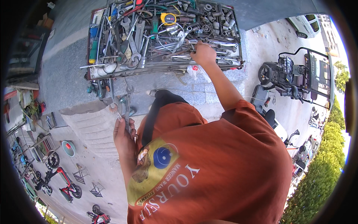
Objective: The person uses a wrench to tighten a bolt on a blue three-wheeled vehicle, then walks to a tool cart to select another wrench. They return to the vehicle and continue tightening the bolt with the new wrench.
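Observation:
My left hand [125,140] is closed round the lower ends of a few wrenches. One wrench [128,102] points up with its open jaw away from me; another wrench [114,108] leans left beside it. My right hand [204,55] reaches over the front edge of a wide, shallow tool tray [160,68]. Its bent fingers are down among a row of combination wrenches [227,47]; what lies between the fingertips is hidden. Large wrenches [138,33] and a pile of sockets [216,24] crowd the tray.
The tray also holds a yellow tape measure [168,18], a green-handled screwdriver [93,51] and a loop of thin cable [172,46]. Stone steps [97,130] lie below left. A three-wheeled vehicle [294,74] stands at right, a red scooter [66,183] at lower left.

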Motion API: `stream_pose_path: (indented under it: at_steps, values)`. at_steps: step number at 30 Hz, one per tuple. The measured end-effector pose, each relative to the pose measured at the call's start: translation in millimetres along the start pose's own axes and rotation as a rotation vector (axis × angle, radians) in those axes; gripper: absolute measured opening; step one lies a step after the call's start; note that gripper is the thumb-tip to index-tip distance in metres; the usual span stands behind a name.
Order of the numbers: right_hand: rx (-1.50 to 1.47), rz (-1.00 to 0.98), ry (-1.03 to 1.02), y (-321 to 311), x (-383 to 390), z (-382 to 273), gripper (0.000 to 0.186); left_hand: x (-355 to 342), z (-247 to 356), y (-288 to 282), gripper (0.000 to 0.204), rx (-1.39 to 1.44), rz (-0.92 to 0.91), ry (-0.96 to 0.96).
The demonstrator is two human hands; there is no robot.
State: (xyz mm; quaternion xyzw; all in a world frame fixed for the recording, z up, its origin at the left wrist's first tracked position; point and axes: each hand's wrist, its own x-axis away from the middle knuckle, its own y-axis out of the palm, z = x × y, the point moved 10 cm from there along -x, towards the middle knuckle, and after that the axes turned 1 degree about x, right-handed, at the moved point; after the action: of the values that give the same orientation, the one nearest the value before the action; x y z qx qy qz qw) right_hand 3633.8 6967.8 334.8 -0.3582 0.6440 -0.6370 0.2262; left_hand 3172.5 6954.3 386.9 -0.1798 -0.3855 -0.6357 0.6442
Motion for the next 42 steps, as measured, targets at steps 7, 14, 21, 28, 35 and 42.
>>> stream_pose_path:
  at_steps: [7, 14, 21, 28, 35, 42]
  values:
    - [-0.333, 0.155, 0.079, -42, 4, 41, 0.034, 0, 2, -7, 0.016, 0.024, -0.001, 0.012]
    - [-1.304, -0.100, 0.079, -57, 10, 34, 0.025, -4, 4, 4, 0.016, 0.002, -0.033, 0.007]
    - [-1.534, -0.286, -0.058, -81, 30, -32, 0.026, -3, 7, 15, 0.015, -0.001, -0.060, -0.033]
    - [-1.526, -0.477, -0.180, -84, 52, -94, 0.027, -4, 10, 9, 0.012, 0.025, -0.039, -0.027]
    - [-1.535, -0.532, -0.280, -95, 58, -131, 0.024, -5, 11, -4, 0.014, 0.056, -0.014, -0.017]
    - [-1.613, -0.438, -0.036, -60, 35, -108, 0.029, -11, 9, -26, 0.015, 0.089, -0.013, 0.024]
